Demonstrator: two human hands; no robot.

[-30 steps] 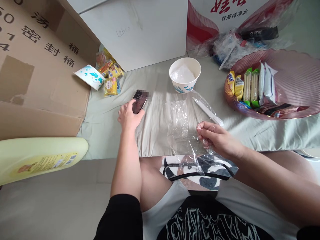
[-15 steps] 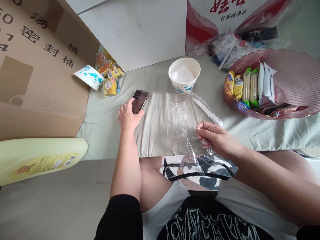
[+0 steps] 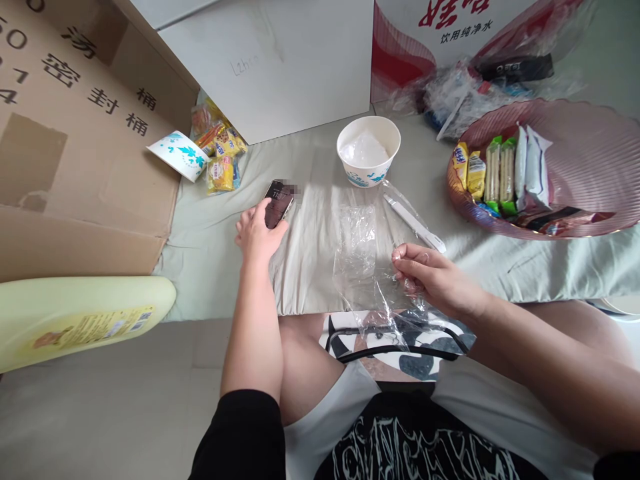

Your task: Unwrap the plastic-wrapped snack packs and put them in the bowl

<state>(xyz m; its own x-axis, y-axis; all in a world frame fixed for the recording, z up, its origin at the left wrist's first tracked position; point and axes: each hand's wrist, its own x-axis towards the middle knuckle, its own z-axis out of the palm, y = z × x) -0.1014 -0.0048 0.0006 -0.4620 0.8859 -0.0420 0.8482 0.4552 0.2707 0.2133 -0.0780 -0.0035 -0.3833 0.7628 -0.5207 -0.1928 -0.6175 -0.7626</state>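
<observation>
What looks like a home, wrinkled cloth (image 3: 307, 267), snacks (image 3: 508, 173) in a pink bowl (image 3: 590, 157), phone (image 3: 278, 208), large bottle (image 3: 85, 310), cardboard box (image 3: 95, 187)

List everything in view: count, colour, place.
phone: 1, dark, centre
film: count uncertain, transparent, centre
upright bowl: 1, white/blue, centre
tilted bowl: 1, white/blue, left
wrapped strip: 1, white, centre right
basin: 1, pink, right
basin packets: several, mixed, right
loose packets: several, mostly yellow, left
carton: 1, brown, left
plain box: 1, white, back
printed box: 1, red/white, back
bag heap: 1, mostly clear, back
bottle: 1, yellowish, left
cloth: 1, greenish, middle
patterned item: 1, black/white, bottom
round rim: 1, white, right
clothing: 2, black/grey, bottom
legs: 2, bare, bottom
left hand: 1, bare, on phone
right hand: 1, bare, pinching film
</observation>
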